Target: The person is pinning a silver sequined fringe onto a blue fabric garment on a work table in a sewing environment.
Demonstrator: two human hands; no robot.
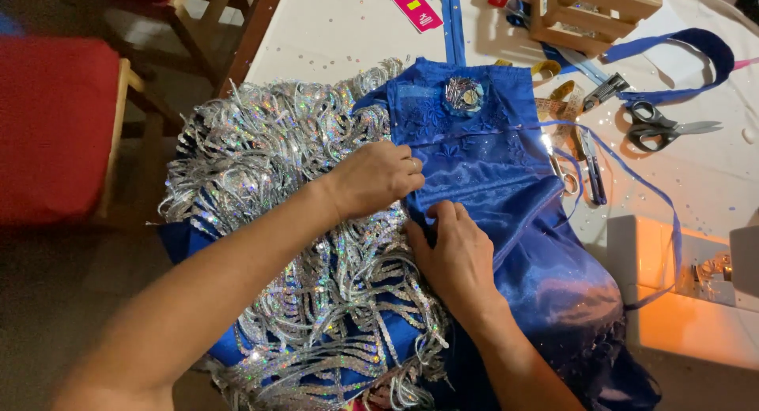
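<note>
Right now I have the blue satin garment [506,190] at the middle of the bench [332,32], and both hands meet on its folded edge where the silver sequin fringe [277,182] begins. My left hand [375,178] sits at about ten o'clock from the right hand [455,249], its fingers curled down, pinching the satin edge; the right hand's fingers are clenched on the same fold from below. To do this well I judge I should keep the fold taut between the two grips and keep the fringe strands out of the crease. The satin is glossy and deep blue, with a lace panel and a sequinned rosette [464,95] at twelve o'clock. Scissors [664,126] lie at two o'clock, well apart.
</note>
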